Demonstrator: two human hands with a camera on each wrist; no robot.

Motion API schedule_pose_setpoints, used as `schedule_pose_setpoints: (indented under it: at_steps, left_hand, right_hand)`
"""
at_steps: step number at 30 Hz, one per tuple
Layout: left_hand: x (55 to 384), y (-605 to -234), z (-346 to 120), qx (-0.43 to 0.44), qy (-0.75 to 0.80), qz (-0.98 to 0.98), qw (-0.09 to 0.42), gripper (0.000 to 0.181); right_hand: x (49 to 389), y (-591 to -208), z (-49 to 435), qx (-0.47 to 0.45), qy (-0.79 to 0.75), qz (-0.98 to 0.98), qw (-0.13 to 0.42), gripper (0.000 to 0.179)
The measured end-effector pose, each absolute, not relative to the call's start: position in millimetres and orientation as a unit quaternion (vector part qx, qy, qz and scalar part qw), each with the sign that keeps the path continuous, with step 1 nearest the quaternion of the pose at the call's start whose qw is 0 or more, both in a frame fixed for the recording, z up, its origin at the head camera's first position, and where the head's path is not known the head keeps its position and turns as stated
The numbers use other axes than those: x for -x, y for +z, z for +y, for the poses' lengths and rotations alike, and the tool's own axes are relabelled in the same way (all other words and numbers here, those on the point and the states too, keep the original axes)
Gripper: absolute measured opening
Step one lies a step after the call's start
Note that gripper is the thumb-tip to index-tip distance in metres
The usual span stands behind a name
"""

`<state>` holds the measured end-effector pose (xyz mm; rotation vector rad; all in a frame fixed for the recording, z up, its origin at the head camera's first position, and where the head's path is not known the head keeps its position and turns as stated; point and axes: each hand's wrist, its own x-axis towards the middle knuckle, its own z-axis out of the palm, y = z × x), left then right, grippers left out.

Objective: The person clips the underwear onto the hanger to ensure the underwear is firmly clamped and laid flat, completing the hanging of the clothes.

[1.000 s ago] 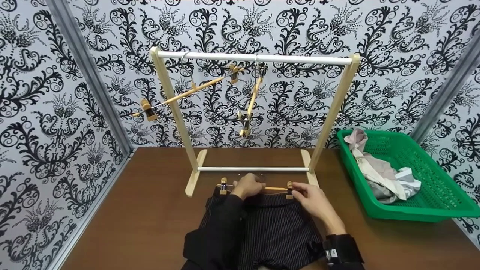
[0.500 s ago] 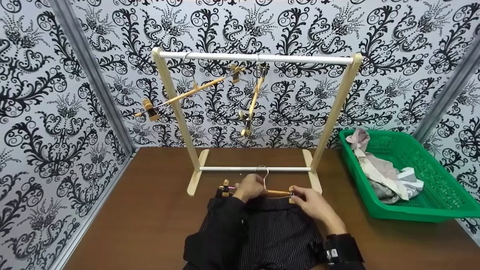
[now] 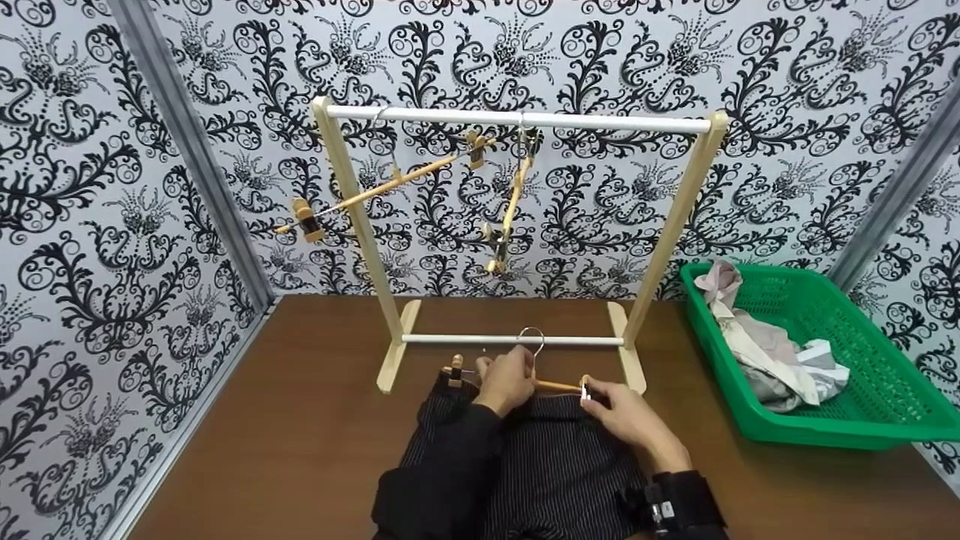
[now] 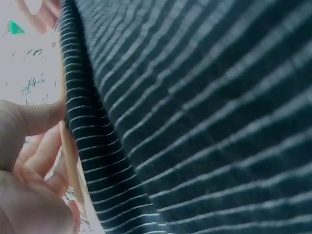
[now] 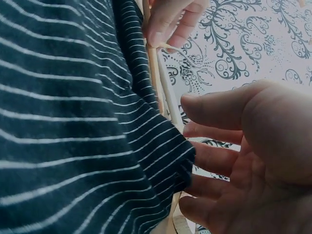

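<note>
Dark pinstriped shorts (image 3: 555,457) lie on the table below a wooden clip hanger (image 3: 556,385), whose metal hook points toward the rack. My left hand (image 3: 508,381) grips the hanger's bar near its middle; in the left wrist view its thumb (image 4: 39,117) presses at the bar beside the waistband (image 4: 78,92). At the hanger's right clip (image 3: 585,388), my right hand (image 3: 630,412) has thumb and fingertips on either side of it. In the right wrist view the folded waistband corner (image 5: 178,151) largely hides that clip. The left clip (image 3: 456,371) sits at the shorts' left corner.
Behind the hands stands a wooden rack (image 3: 682,214) with a white top rail (image 3: 600,122). Two clip hangers hang from it, a left one (image 3: 397,180) and a middle one (image 3: 514,202). A green basket (image 3: 832,431) with crumpled pale clothes (image 3: 765,345) stands at the right.
The hanger's hook has risen into clear sight against the rack's lower rod. The right clip has turned slightly, while both hands stay at nearly the same places on the hanger.
</note>
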<state>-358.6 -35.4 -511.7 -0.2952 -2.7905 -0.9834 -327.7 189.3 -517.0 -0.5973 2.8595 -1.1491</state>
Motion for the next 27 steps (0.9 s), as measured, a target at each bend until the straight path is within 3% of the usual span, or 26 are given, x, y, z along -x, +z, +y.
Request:
schedule_pose_setpoints:
  at_steps: [4, 12, 22, 27]
  left_hand:
    - [356.6, -511.9, -30.7, 0.113, -0.249, -0.955, 0.118, 0.009]
    - [363.3, -537.6, -31.9, 0.185, -0.065, -0.961, 0.195, 0.013]
    - [358.5, -540.8, -32.3, 0.174, -0.096, -0.965, 0.173, 0.014]
    - [353.6, -537.9, -35.8, 0.191, -0.058, -0.958, 0.207, 0.009]
  right_hand:
    - [328.1, -518.6, 189.4, 0.195, -0.363, 0.911, -0.004, 0.046]
    - [327.6, -517.0, 188.9, 0.185, -0.363, 0.913, 0.016, 0.045]
    - [325.5, -516.4, 188.7, 0.184, -0.359, 0.915, 0.02, 0.044]
    - [326.3, -514.9, 187.9, 0.187, -0.347, 0.919, 0.017, 0.044]
